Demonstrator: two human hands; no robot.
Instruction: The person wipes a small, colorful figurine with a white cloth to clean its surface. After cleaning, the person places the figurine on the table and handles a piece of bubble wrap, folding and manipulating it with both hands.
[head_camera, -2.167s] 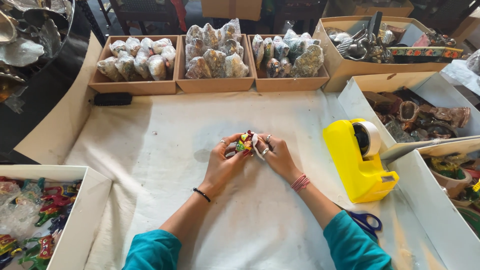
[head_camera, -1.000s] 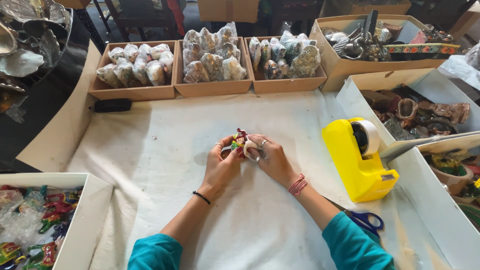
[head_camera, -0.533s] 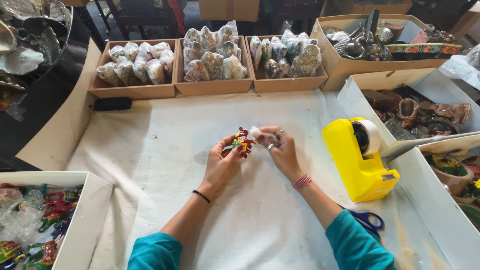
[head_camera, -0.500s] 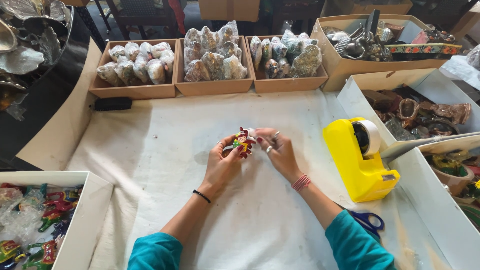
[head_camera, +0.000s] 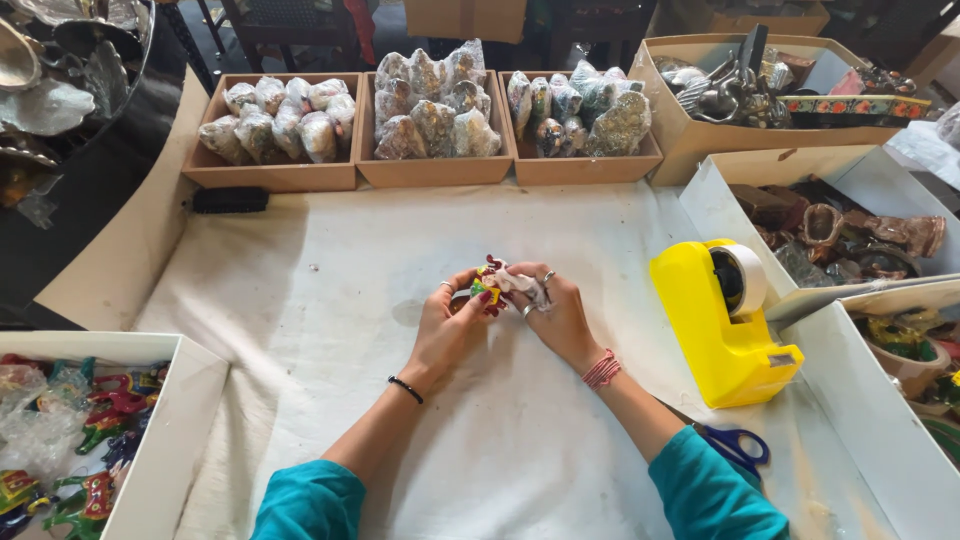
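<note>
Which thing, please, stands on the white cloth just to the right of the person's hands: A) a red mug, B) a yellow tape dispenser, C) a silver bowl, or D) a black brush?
B: the yellow tape dispenser stands on the cloth right of the right hand.

Table (head_camera: 300, 300) covered with white cloth. On it: yellow tape dispenser (head_camera: 725, 325) right, blue scissors (head_camera: 735, 445) near right, three brown trays (head_camera: 430, 170) far.
</note>
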